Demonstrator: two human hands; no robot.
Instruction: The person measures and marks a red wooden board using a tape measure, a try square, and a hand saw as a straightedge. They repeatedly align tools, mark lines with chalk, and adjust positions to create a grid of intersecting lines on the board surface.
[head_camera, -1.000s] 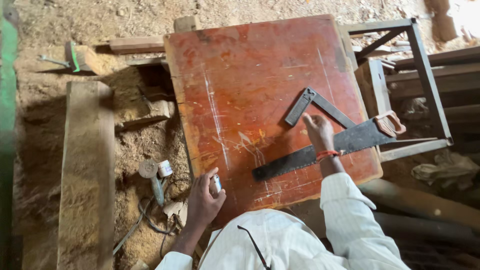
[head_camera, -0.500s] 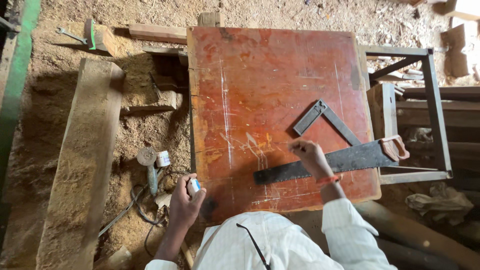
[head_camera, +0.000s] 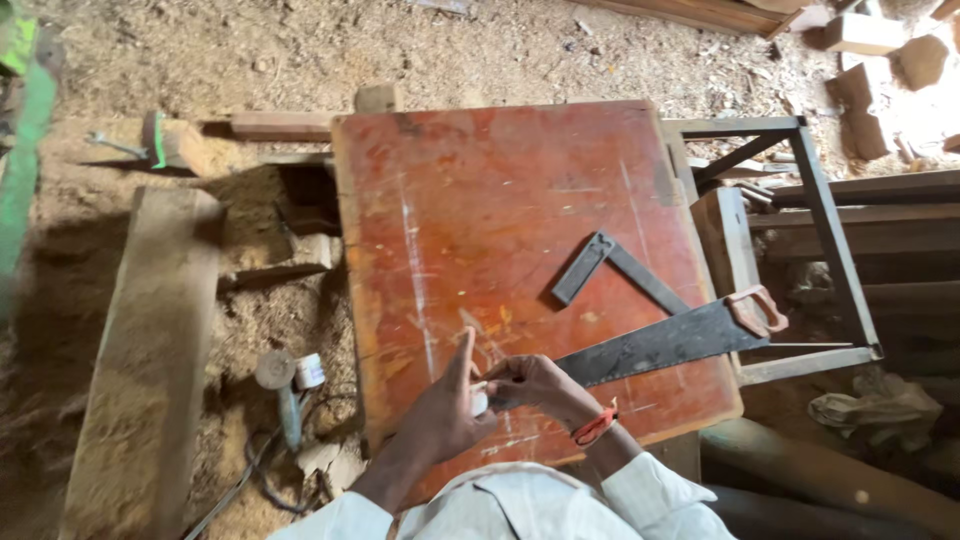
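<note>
1. Now both hands meet over the near edge of the red board (head_camera: 500, 220).
2. Left hand (head_camera: 445, 410) curls round a small white thing (head_camera: 480, 402), first finger sticking up.
3. Right hand (head_camera: 530, 382) pinches its top with closed fingertips.
4. Hold it steady and low over the board.
5. Mind the saw (head_camera: 670, 340) just beside the right hand.
</note>
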